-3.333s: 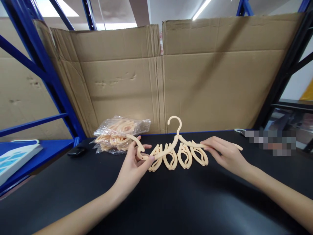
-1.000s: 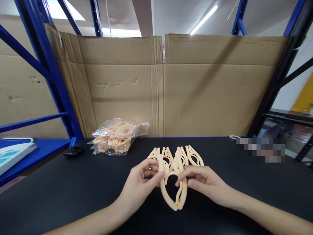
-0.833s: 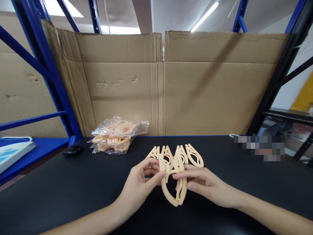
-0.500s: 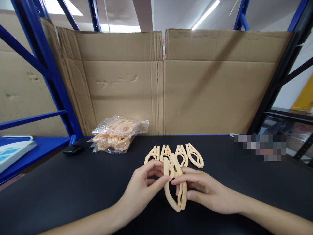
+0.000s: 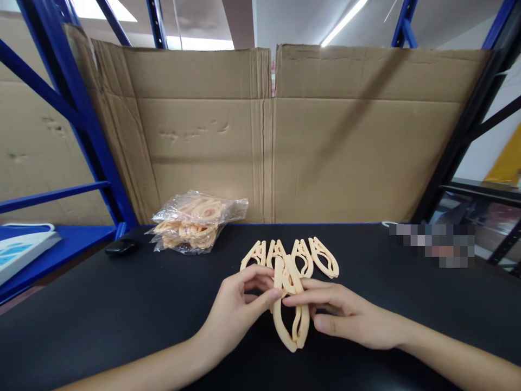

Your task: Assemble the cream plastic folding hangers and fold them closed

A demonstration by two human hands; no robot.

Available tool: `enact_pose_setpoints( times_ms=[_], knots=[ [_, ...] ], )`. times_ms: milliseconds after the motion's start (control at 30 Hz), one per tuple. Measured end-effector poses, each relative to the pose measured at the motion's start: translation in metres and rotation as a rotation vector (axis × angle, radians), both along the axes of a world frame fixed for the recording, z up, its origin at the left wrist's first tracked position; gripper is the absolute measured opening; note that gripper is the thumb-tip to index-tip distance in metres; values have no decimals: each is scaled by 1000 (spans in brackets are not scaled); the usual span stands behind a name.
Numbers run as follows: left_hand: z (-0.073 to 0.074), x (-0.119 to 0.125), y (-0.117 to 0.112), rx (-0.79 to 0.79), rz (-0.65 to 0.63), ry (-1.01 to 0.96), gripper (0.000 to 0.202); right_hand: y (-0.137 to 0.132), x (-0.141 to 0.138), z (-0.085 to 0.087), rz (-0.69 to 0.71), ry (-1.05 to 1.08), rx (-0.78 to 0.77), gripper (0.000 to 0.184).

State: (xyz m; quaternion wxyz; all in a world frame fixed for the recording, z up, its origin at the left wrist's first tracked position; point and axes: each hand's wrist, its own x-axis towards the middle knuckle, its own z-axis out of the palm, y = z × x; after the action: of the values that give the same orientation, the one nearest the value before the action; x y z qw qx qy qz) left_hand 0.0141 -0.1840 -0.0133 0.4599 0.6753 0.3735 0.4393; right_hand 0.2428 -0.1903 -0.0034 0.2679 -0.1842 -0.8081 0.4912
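Observation:
A cream plastic folding hanger (image 5: 278, 323), folded up, stands in front of me with its two curved arms meeting at the lower end. My left hand (image 5: 234, 307) pinches its left arm between thumb and fingers. From the other side, my right hand (image 5: 350, 315) has its index finger across the right arm and other fingers behind it; the thumb sits just off the edge. Just beyond, several more folded hangers (image 5: 325, 259) lie in a row on the black table, the middle ones partly hidden by the held one and my left hand.
Clear plastic bags of similar peach-coloured hangers (image 5: 199, 222) lie at the back left. A black computer mouse (image 5: 122, 247) is near the left edge. Cardboard sheets (image 5: 366, 146) wall off the back, between blue rack posts (image 5: 95, 146). A blurred patch covers something at right.
The upper ends of the held hanger have come slightly closer together, and its lower end has shifted a little left. My right thumb has moved slightly off the arm.

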Motion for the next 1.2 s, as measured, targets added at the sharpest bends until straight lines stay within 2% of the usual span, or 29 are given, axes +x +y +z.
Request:
enact_pose_setpoints(
  times_ms=[100, 200, 333, 433, 500, 600, 767, 933, 1067, 1200],
  knots=[
    [3, -1, 0, -2, -19, 5, 32, 5, 4, 0, -76, 20, -87, 35],
    [3, -4, 4, 30, 27, 40, 42, 26, 23, 3, -370, 14, -45, 34],
    [-1, -10, 13, 80, 95, 102, 33, 67, 72, 4, -820, -78, 68, 36],
    [-3, -13, 18, 106, 107, 125, 32, 89, 102, -5, -961, -342, 32, 37],
    [-4, -13, 19, 136, 108, 135, 31, 95, 110, -11, -988, -454, 27, 37],
    [-5, -13, 20, 179, 116, 155, 28, 92, 106, -14, -954, -520, 17, 35],
    [-7, -12, 20, 213, 110, 198, 27, 78, 95, -7, -908, -645, 2, 27],
    [-9, -12, 18, 307, 115, 267, 28, 68, 91, 2, -909, -790, 202, 27],
    [-8, -15, 18, 517, 124, 461, 27, 57, 83, 8, -924, -894, 277, 25],
    [-7, -17, 18, 683, 62, 623, 27, 50, 78, 5, -922, -931, 401, 30]
  ],
)
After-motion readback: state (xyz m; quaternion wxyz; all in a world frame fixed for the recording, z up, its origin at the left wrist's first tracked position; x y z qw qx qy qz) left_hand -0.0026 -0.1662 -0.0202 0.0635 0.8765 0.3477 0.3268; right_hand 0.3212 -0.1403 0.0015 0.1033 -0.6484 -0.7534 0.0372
